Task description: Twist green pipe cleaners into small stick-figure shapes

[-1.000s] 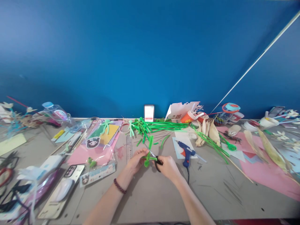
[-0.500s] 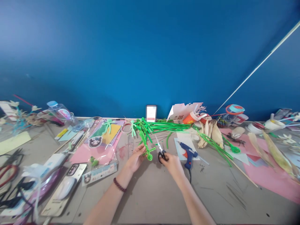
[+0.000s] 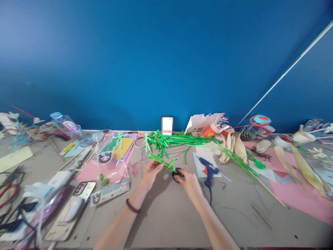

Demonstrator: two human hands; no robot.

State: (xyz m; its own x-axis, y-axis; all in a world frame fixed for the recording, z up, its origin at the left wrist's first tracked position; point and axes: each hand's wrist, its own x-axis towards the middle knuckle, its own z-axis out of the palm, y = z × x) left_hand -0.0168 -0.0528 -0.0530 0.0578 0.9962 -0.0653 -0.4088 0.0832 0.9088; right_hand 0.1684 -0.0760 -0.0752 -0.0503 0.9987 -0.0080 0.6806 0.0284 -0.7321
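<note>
My left hand (image 3: 150,173) pinches a twisted bundle of bright green pipe cleaners (image 3: 168,164), which lies nearly level with its looped ends pointing left. In my right hand (image 3: 189,182) are black-handled scissors (image 3: 177,174), with fingers in the handle loops. The handles are close to the right end of the bundle; the blades are hard to make out behind it. Beyond both hands lies a heap of green pipe cleaners (image 3: 156,140), with long straight stems (image 3: 189,140) stretching to its right.
A blue glue gun (image 3: 210,168) rests on paper to the right. Dried husks (image 3: 235,149) and more green stems (image 3: 238,161) lie farther right. On the left are a plastic bag of coloured paper (image 3: 114,156), a phone (image 3: 59,227) and a bottle (image 3: 66,125). A screen (image 3: 167,125) leans against the blue wall.
The pipe cleaner bundle has turned from near upright to nearly level, its looped ends now to the left. The scissors have shifted slightly left, and their blades no longer show clearly.
</note>
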